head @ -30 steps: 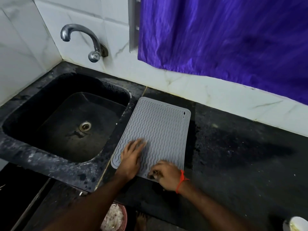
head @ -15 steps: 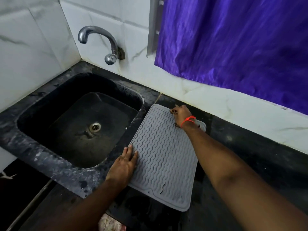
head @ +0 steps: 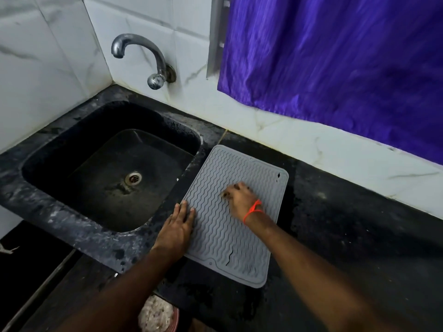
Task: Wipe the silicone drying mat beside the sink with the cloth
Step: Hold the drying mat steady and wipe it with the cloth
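The silicone drying mat is a grey rectangle with rounded corners and a raised border. Its surface is covered with wavy ridges in rows, and a thin dark crack-like line shows near its front edge. It lies flat on the counter, just beside the right wall of the sink.

The left hand rests flat at the left edge of the mat, fingers straight and close together, partly on the mat and partly on the counter. The right hand is on the middle of the mat, and its fingers are curled downward. Something small and dark shows under the fingertips, but it is blurred and I cannot tell if it is the cloth or how it is held. An orange thread circles the right wrist.

The counter is black stone, mottled and spotted with pale specks and wet-looking marks. The sink is also black, a deep rectangle with rounded corners and a round metal drain. A curved metal tap comes out from the wall above it. The walls are white tiles with grey marble veins. A shiny purple curtain with fine wrinkles hangs at the right, next to a grey metal frame.
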Action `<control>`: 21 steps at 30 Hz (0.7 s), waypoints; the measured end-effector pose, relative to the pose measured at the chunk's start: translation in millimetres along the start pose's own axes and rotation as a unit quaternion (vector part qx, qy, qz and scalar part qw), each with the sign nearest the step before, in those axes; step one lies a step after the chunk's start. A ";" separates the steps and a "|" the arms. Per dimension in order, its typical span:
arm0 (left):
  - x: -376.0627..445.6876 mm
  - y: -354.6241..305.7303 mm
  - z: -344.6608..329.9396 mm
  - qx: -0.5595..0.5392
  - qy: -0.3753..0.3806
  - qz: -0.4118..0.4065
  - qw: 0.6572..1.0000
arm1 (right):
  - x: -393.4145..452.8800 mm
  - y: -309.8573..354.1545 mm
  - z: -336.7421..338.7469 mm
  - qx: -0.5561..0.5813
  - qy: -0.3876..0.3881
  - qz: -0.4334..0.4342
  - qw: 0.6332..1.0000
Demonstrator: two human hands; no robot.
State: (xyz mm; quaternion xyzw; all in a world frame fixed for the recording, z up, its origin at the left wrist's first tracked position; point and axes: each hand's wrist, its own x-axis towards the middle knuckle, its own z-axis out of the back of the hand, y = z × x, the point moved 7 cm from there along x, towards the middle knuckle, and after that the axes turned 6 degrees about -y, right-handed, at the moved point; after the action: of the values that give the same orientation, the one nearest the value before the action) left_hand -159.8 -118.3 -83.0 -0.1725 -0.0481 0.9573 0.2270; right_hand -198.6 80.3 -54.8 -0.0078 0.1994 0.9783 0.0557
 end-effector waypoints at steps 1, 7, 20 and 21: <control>-0.3 0.0 0.3 0.000 0.002 0.001 1.000 | -16.4 6.8 -4.8 0.007 0.001 0.008 1.000; -5.0 -2.0 4.6 -0.002 -0.003 -0.004 1.000 | -112.7 53.3 -28.3 0.017 0.026 0.073 0.997; -29.8 -49.3 -29.1 -0.121 0.040 0.037 0.991 | -106.9 -19.0 39.4 0.187 -0.003 0.048 0.981; -33.6 -53.3 -34.9 -0.106 0.055 0.046 0.992 | -110.9 -16.2 39.3 0.157 0.008 0.102 0.982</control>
State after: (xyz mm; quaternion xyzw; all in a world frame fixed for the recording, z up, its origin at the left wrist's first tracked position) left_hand -97.1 -85.4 -96.2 -0.2500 -0.1287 0.9453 0.1652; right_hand -86.3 98.8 -20.8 0.0141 0.3507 0.9353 -0.0455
